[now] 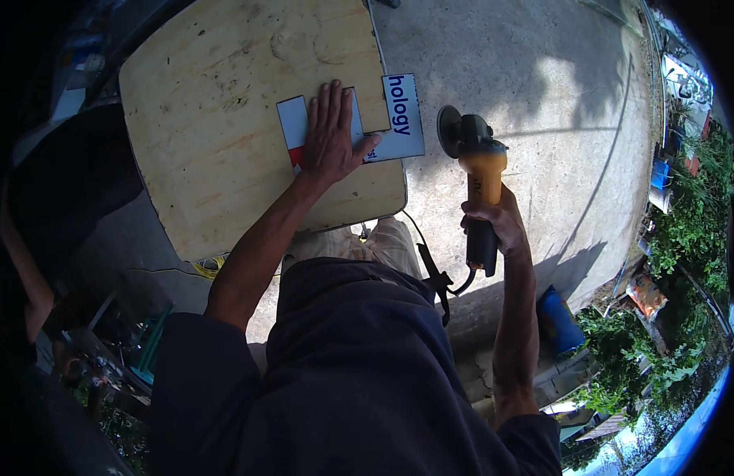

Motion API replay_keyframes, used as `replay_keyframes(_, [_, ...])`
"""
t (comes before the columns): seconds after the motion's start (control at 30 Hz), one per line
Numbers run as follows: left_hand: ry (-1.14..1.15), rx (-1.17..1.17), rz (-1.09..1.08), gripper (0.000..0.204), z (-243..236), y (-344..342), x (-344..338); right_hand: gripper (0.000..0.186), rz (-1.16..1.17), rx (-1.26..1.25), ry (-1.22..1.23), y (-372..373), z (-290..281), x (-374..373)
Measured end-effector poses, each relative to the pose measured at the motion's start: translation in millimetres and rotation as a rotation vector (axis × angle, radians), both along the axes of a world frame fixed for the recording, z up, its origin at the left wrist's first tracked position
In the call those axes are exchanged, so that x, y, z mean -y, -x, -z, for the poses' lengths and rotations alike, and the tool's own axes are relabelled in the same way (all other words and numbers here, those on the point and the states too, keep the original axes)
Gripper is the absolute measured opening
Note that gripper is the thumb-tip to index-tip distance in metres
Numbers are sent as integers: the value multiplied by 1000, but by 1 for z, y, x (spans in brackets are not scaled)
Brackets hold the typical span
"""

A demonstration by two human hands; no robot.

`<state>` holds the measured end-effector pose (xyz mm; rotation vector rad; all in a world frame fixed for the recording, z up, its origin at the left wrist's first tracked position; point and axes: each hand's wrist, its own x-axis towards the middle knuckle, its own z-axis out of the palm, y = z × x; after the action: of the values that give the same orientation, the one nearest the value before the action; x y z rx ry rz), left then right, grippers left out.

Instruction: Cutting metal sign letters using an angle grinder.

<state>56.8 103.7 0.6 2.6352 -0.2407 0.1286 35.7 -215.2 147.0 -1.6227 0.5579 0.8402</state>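
Observation:
My left hand (330, 141) lies flat with its fingers stretched out, pressing on a flat printed panel (403, 119) in white, blue and red. The panel has a notched outline, and its right end juts past the edge of a wooden tabletop (224, 103). Part of it is hidden under my palm. To the right of the table, my right hand (498, 220) is wrapped round the body of a yellow and black angle grinder (484, 170). Its disc (448, 132) points up and left, apart from the panel's edge. A black cord (462, 285) hangs from the grinder's lower end.
Concrete floor (541, 103) stretches beyond the table. At the left a person in dark clothes (61, 182) is close to the table. Yellow cord (208, 268) hangs under the tabletop. A blue bag (561, 320) and green plants (680, 238) line the right side.

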Motion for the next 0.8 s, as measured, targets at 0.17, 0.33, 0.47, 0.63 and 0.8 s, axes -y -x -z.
replay_keyframes(0.17, [-41,12,-5,104,8,2,1,56,-93,47,-2,-44,7,-23])
replay_keyframes(0.33, [-29,-8,-13,104,9,3,1,55,-135,69,21,-62,12,-34])
replay_keyframes(0.47, [-29,-12,-11,104,7,4,1,59,-147,54,23,-68,13,-36])
replay_keyframes(0.63, [-44,-25,-10,105,4,3,1,52,-145,55,34,-67,16,-38])
replay_keyframes(0.8, [-44,-21,-14,104,3,3,2,53,-133,13,14,-58,16,-35])
